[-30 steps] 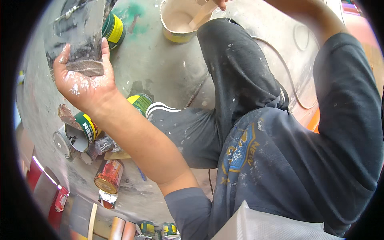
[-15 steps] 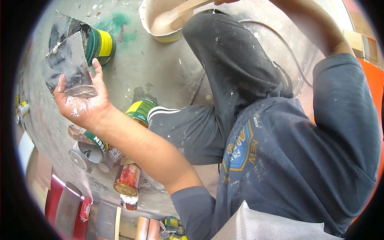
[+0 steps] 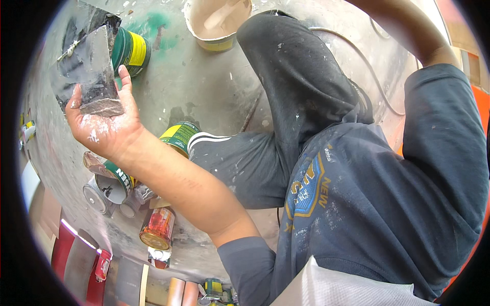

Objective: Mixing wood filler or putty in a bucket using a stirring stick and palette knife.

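Note:
My left hand (image 3: pixel 106 122), palm up and smeared with white, supports a thin, dark-stained rectangular plate (image 3: pixel 87 71). The thumb and one finger show at its edges, while the other fingers are hidden beneath. Right behind the plate is a green tin with a yellow label (image 3: pixel 138 50). At the top edge my right forearm (image 3: pixel 398 20) runs out of the picture, and its hand is out of sight. To the left of my raised knee, a white bucket (image 3: pixel 191 25) holds beige paste.
A second green and yellow tin (image 3: pixel 178 136) stands against my leg. Beyond my left forearm lie an opened tin (image 3: pixel 120 181) and a red can (image 3: pixel 157 229). A cable (image 3: pixel 357 48) curves across the paint-spotted floor on the right.
A pale stick or paddle has left the bucket, and my right hand has passed out of the top of the picture. My left hand and its plate have shifted slightly up and left.

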